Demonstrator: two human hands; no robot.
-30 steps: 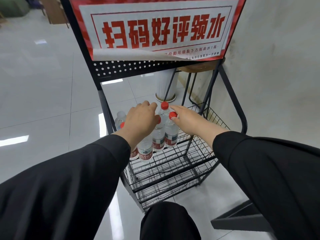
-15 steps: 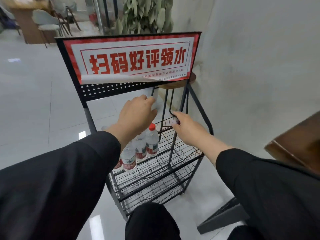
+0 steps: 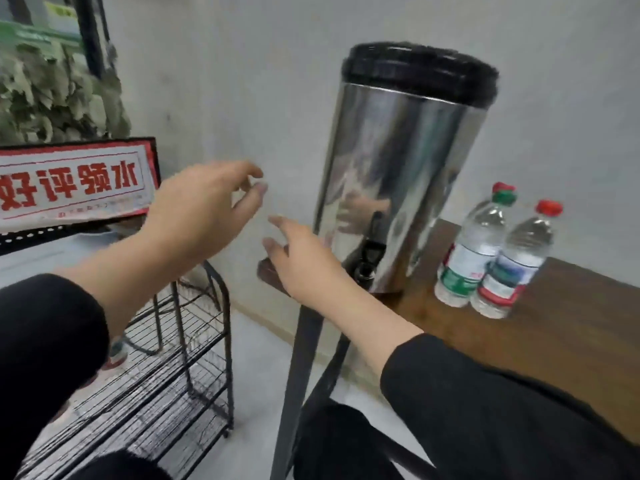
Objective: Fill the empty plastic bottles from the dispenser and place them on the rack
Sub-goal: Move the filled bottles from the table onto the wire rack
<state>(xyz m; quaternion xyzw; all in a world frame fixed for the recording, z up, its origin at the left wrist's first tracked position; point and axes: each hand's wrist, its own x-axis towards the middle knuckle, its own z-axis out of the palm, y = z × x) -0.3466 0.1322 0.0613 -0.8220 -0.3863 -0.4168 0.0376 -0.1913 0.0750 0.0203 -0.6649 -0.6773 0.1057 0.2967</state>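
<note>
A tall steel dispenser (image 3: 401,161) with a black lid and a black tap (image 3: 370,254) stands on a brown wooden table (image 3: 571,327). Two clear plastic bottles with red caps stand to its right: one with a green label (image 3: 474,251), one with a red and blue label (image 3: 516,265). The black wire rack (image 3: 194,344) is at the lower left. My left hand (image 3: 204,209) hovers in the air with fingers spread, holding nothing. My right hand (image 3: 304,258) is open and empty, just left of the tap near the table's corner.
A red and white sign (image 3: 76,185) tops the rack. A leafy plant (image 3: 52,95) stands behind it. A grey wall runs behind the dispenser. The table's dark leg (image 3: 298,375) slants down beside the rack. Pale floor shows between them.
My view has swung right from the rack to the dispenser and table. Both hands have left the bottles on the rack and moved right toward the dispenser, empty.
</note>
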